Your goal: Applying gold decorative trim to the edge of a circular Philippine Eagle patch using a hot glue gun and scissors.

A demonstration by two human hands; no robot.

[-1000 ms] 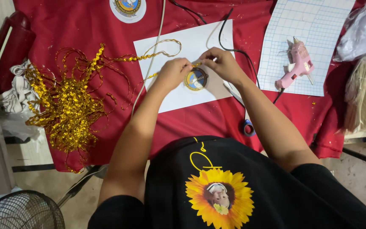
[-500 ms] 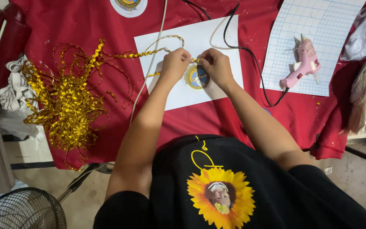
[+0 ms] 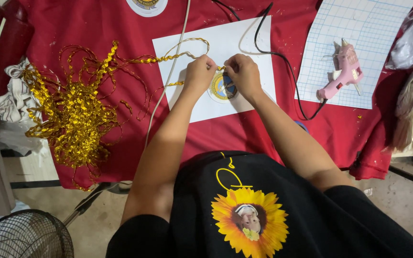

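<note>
My left hand [image 3: 200,71] and right hand [image 3: 243,72] both pinch the gold sequin trim [image 3: 168,58] at the far edge of the round badge [image 3: 222,89], which lies on white paper [image 3: 225,43] on the worktop. Little trim seems attached; most lies heaped at left [image 3: 68,114]. The pink glue gun [image 3: 344,71] rests right.

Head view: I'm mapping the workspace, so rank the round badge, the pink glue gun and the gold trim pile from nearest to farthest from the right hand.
1. Round badge: under the right hand, on the white sheet.
2. Pink glue gun: to the right, on the grid mat.
3. Gold trim pile: far left, on the red cloth.
</note>
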